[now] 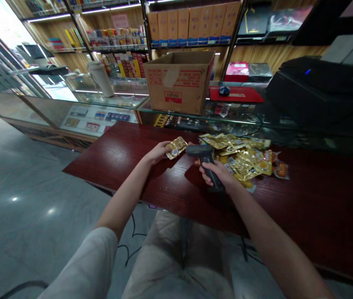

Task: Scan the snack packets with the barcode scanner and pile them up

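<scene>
Both arms outstretched, each hand closed in grip.

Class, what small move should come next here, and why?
Probably aim the black plastic handheld scanner squarely at the flat gold foil packet: the right hand grips the scanner, its head near the packet, which the left hand holds out.

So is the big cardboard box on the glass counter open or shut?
Open: the cardboard box has its top uncovered, and its inner walls show.

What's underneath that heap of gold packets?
A yellowish packet pokes out at the near edge of the gold heap, which rests on the dark red table. The heap covers the rest, so I can't tell what else lies beneath.
</scene>
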`<act>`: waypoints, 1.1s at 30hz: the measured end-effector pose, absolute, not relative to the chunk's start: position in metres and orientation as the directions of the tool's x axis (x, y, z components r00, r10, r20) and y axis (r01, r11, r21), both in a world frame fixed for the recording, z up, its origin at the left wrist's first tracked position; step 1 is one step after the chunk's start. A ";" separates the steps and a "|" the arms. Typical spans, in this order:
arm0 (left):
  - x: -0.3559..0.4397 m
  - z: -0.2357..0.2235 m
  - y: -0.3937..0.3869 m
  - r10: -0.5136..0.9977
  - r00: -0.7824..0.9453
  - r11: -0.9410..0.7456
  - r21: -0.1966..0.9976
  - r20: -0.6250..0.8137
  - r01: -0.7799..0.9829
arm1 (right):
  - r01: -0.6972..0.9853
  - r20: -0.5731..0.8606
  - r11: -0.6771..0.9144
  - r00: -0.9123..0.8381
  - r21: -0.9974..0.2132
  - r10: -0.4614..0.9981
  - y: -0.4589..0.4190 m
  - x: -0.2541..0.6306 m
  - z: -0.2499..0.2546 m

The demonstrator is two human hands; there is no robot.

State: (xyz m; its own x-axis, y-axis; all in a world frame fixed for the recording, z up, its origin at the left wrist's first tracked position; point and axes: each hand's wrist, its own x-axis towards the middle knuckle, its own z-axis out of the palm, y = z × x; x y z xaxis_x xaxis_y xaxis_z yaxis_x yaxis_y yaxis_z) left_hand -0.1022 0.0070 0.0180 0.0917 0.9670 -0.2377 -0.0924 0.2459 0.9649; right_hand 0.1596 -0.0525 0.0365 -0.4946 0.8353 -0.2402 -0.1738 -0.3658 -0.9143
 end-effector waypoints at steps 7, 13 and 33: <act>-0.107 0.015 0.003 0.973 0.084 0.221 0.974 -0.216 -0.050 | -0.151 -0.278 -0.406 -0.518 -0.901 0.809 -0.053 0.156 0.032; -0.113 0.013 0.006 0.986 0.057 0.138 0.961 -0.156 0.238 | -0.141 -0.284 -0.424 -0.552 -0.895 0.784 -0.054 0.159 0.034; -0.127 0.021 0.000 0.984 -0.152 0.144 0.097 0.091 0.985 | -0.266 -0.200 -0.312 -0.376 -0.912 0.905 -0.037 0.193 0.047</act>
State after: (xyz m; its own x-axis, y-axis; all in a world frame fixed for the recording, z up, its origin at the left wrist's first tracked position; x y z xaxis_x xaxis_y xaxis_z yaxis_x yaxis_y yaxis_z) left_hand -0.1274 -0.0005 0.0207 -0.1524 0.9841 0.0909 0.9849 0.1436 0.0967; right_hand 0.1928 -0.0373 0.0466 -0.3756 0.9049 -0.2001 -0.2656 -0.3119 -0.9123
